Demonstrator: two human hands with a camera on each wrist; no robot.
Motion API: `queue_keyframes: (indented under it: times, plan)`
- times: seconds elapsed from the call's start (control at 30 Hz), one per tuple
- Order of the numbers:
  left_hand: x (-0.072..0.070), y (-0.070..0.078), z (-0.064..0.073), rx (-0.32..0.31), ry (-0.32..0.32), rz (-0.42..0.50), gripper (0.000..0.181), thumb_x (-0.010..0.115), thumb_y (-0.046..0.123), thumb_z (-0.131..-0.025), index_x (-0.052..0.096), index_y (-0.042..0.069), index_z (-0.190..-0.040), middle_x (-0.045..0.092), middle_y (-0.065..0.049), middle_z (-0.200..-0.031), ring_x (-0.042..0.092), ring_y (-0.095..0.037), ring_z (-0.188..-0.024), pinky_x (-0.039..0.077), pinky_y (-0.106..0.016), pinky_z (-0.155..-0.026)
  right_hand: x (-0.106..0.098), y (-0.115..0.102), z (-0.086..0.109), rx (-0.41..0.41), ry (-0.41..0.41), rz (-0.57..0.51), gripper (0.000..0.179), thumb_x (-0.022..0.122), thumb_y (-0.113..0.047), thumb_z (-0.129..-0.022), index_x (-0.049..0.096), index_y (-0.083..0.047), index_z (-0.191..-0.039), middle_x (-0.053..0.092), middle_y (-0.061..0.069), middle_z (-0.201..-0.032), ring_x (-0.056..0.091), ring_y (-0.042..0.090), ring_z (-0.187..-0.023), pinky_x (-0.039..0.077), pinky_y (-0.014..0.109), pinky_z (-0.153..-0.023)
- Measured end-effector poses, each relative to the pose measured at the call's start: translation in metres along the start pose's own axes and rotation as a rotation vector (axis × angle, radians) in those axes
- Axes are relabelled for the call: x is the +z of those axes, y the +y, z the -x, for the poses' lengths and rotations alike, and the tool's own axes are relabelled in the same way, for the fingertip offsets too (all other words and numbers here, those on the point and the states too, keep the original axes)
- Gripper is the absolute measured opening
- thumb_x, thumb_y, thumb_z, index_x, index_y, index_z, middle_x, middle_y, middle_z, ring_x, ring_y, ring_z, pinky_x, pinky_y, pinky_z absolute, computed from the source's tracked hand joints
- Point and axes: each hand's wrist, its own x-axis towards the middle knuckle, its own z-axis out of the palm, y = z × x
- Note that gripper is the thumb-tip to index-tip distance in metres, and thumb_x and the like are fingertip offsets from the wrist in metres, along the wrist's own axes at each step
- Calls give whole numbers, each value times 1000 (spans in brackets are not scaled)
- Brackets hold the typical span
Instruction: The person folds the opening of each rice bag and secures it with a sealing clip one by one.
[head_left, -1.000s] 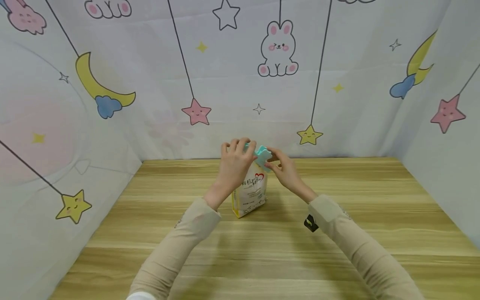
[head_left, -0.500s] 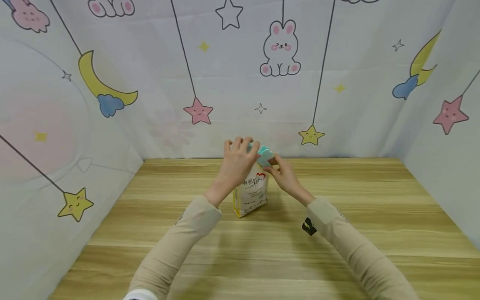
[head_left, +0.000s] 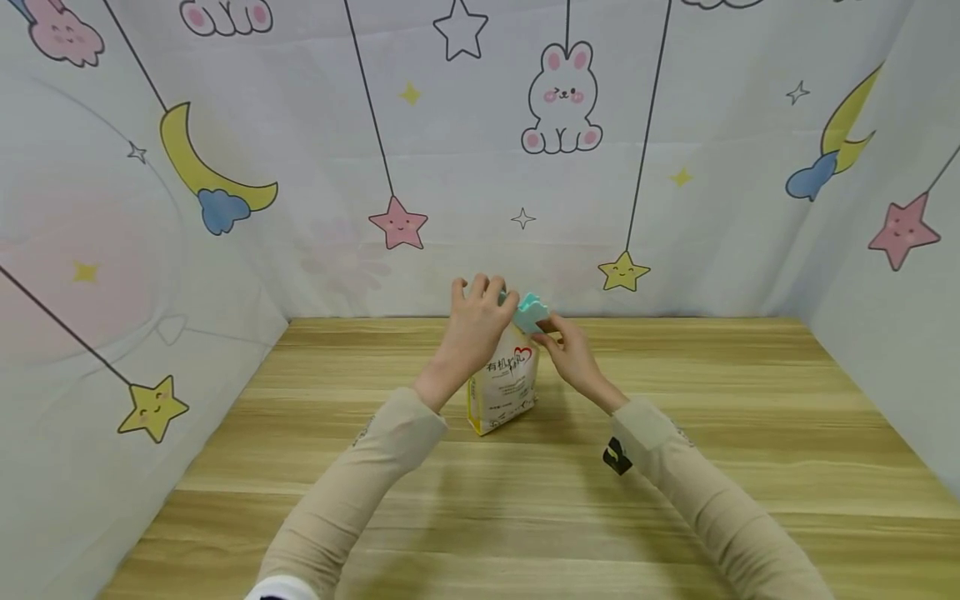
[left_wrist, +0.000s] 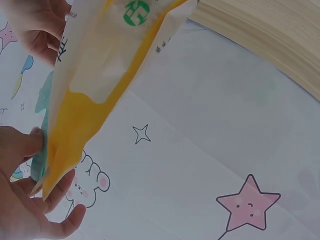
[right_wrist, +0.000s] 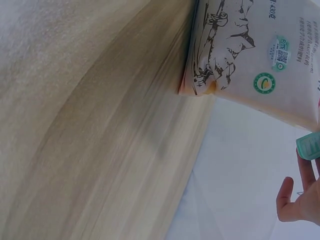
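Observation:
A white and yellow printed bag (head_left: 504, 387) stands upright on the table, its top narrowing under a teal bag clip (head_left: 531, 312). My left hand (head_left: 474, 329) arches over the bag's top from the left. The left wrist view shows its thumb (left_wrist: 32, 142) against the clip and its fingers behind the yellow bag edge, so it pinches both. My right hand (head_left: 572, 350) holds the clip's right end with its fingertips. In the right wrist view its fingers touch the teal end, and one digit (right_wrist: 285, 197) stands apart. The left hand hides much of the clip.
The wood-grain table (head_left: 360, 517) meets a white cloth backdrop (head_left: 465, 150) printed with stars, moons and a rabbit. Similar cloth covers both sides. A small black item (head_left: 617, 456) sits by the right cuff; I cannot tell whether it is attached.
The clip's two wavy edges at the right end look closer together than before. My right fingers have shifted slightly on it, while the bag keeps its place.

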Motion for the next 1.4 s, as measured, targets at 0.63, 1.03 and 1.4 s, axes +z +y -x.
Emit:
queue_keyframes:
  times: [0.63,1.03,1.4]
  plan:
    - [3,4,-1,-30,43,-25,21,61,10,-82,61,18,-102,55,-6,-102,52,-24,-90,42,-39,-79,4,-5,-4,105,32,-16,21,55,-9,-87,60,-3,-106,65,16,-97,60,28,-95,51,42,-77]
    - [8,4,0,-62,128,31,17,60,8,-82,61,17,-96,55,-4,-98,49,-24,-81,38,-33,-69,6,-5,-4,89,48,-13,23,55,-7,-86,59,-2,-108,65,18,-98,61,29,-94,50,36,-72]
    - [7,4,1,-88,113,76,15,58,15,-83,61,17,-97,55,-3,-98,48,-22,-82,38,-33,-71,6,-3,-4,92,46,-46,23,55,-7,-86,60,-2,-108,65,18,-99,60,29,-95,51,41,-76]
